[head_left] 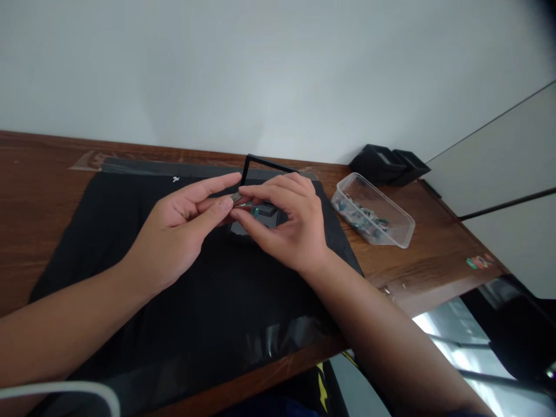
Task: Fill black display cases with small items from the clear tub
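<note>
Over the black mat, my left hand (185, 217) and my right hand (289, 217) meet at the fingertips. Between the left thumb and fingers is a small greyish piece (236, 197), pinched; its exact kind is too small to tell. The right thumb and forefinger close on the same spot from the other side, and a bit of teal (255, 212) shows beneath them. Behind the hands stands a black frame-like holder (271, 163), its lower part partly hidden by my right hand.
The black mat (208, 307) covers much of the wooden table (26, 197). To the right, a clear plastic tub (406, 229) holds several small teal and whitish pieces. Black boxes (382, 165) stand behind it by the wall. A small white scrap (175, 179) lies on the mat.
</note>
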